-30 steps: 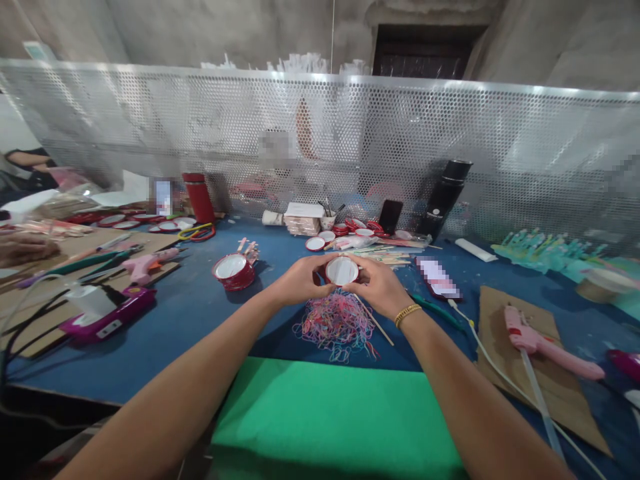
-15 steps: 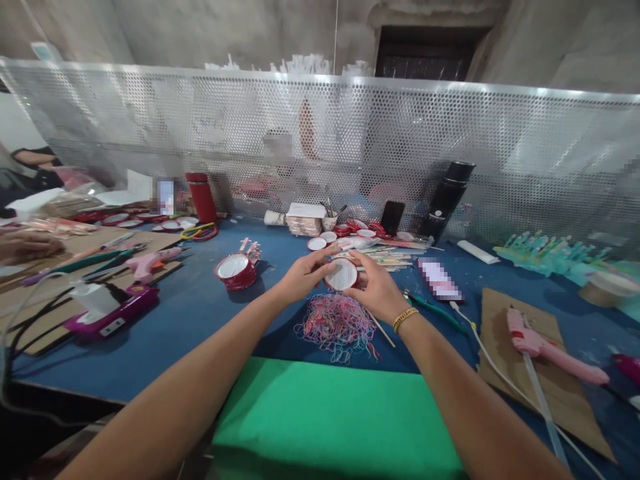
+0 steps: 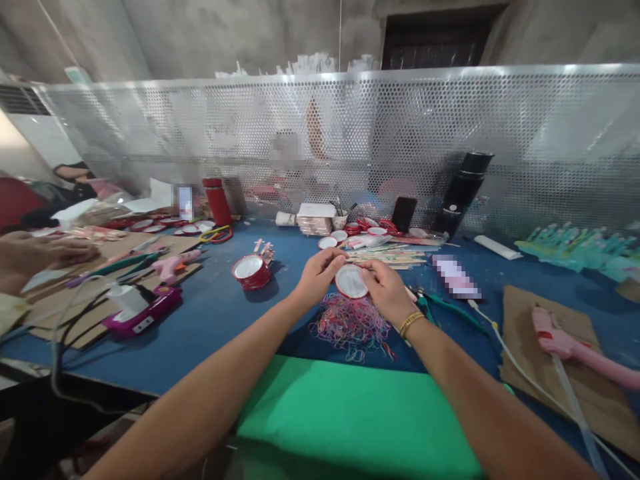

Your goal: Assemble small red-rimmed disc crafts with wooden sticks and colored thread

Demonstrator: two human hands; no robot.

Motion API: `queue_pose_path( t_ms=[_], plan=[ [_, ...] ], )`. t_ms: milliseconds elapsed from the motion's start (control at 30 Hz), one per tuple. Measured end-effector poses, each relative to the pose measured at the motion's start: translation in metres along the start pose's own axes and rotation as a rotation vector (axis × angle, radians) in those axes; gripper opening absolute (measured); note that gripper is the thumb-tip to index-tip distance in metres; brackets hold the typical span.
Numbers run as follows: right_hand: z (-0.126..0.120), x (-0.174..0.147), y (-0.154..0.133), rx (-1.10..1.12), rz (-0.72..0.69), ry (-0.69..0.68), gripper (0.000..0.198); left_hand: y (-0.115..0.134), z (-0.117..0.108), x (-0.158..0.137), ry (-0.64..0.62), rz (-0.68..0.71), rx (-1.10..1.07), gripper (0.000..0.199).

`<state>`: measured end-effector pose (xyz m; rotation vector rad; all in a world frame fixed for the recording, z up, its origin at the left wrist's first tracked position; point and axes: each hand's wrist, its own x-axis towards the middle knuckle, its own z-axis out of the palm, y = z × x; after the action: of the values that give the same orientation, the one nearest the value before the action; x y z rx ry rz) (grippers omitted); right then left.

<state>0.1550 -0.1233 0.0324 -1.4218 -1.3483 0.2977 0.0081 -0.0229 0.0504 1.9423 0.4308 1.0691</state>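
Here, the fingertips of my left hand (image 3: 321,272) and right hand (image 3: 387,290) grip a red-rimmed white disc (image 3: 351,283) by its edge; from it, tangled multicoloured thread (image 3: 353,325) lies at six o'clock, stacked red-rimmed discs (image 3: 251,272) at nine, a pink glue gun (image 3: 563,344) between three and four.

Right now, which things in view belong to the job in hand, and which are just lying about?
Likely the job:
red-rimmed disc, in the right hand, left hand at its edge
tangled threads
stack of similar discs

Likely just lying about:
red bottle
black bottle
dark phone
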Motion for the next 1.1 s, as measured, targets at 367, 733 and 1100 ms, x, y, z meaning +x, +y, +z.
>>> queue_pose_path(
  t_ms=[367,733,1100],
  plan=[
    [0.017,-0.012,-0.015,-0.018,-0.025,0.062,0.016,0.009,0.012,-0.007,0.303,0.033,-0.007,0.056],
    [0.02,-0.017,-0.024,0.019,-0.029,0.103,0.016,0.015,0.013,-0.009,0.355,0.018,-0.021,0.06],
    [0.023,-0.017,-0.019,0.03,-0.053,0.111,0.015,0.01,0.013,-0.01,0.364,0.021,-0.069,0.057]
  ],
)
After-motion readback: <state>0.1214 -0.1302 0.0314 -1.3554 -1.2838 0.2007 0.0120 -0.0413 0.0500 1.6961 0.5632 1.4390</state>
